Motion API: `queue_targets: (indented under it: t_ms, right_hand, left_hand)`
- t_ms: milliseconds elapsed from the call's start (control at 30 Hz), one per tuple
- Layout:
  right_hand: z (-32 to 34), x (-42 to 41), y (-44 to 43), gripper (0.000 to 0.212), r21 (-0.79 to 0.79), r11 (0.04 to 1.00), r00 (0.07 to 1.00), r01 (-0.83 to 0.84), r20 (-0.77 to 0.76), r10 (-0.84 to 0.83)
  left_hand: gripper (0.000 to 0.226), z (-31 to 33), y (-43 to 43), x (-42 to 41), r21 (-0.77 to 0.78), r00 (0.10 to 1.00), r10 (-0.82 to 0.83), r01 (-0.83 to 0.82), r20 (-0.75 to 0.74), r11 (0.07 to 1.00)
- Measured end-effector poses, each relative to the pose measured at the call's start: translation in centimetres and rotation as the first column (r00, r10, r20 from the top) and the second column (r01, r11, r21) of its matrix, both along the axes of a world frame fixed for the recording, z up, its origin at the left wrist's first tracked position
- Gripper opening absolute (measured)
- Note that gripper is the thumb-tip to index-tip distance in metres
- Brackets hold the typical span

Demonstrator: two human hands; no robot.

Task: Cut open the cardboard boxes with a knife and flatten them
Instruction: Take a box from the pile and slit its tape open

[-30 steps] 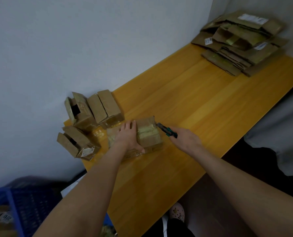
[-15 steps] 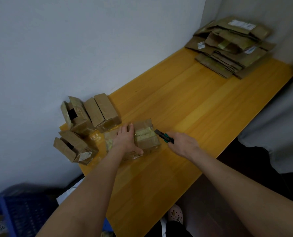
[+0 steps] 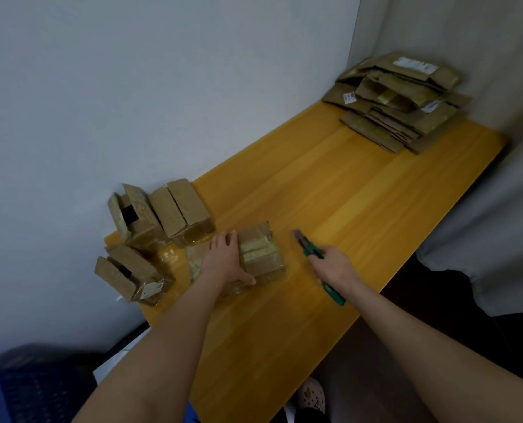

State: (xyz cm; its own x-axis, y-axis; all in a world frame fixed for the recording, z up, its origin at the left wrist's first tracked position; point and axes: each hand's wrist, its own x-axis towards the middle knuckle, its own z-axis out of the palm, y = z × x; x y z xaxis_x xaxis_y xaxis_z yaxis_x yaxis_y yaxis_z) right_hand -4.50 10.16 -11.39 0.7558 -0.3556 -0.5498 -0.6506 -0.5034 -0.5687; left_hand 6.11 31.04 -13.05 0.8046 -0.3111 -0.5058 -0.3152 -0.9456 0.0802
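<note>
One taped box [image 3: 263, 254] lies near the left end of the table [image 3: 361, 193], between the hands. On its top the left hand [image 3: 223, 261] presses flat, fingers straight, thumb down the near side. Just right of it, the right hand [image 3: 335, 267] grips a green knife [image 3: 310, 250], whose tip points toward the box without touching it. Along the left end stand an open box [image 3: 135, 221], a shut box [image 3: 181, 212] and a labelled box [image 3: 132, 273]. A flattened pile [image 3: 397, 102] fills the far right corner. A blue crate [image 3: 25, 389] sits below.
</note>
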Motion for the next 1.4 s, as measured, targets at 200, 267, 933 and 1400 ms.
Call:
queue_targets:
  t_ms: [200,267,933,1400]
  right_hand:
    - [0.1,2.2,3.1,0.03,0.242,0.932,0.961,0.269,-0.003,-0.276]
    - [-0.7,2.5,5.2,0.034,0.273,0.91,0.95,0.311,-0.047,-0.31]
    - [-1.2,5.0,7.3,0.049,0.276,0.933,0.956,0.232,0.112,-0.271]
    - [3.4,3.0,6.4,0.023,-0.242,0.95,0.941,-0.196,0.224,0.252]
  left_hand:
    - [0.13,0.3,-0.1,-1.2,0.014,0.968,0.245,-0.246,0.046,0.969]
    - [0.122,0.1,0.2,-1.3,-0.017,0.945,0.323,-0.322,0.047,0.947]
    - [0.089,1.4,4.3,-2.2,-0.48,0.53,0.506,-0.844,-0.681,0.239]
    - [0.087,3.3,3.0,-3.0,-0.61,0.524,0.561,-0.791,-0.641,0.042]
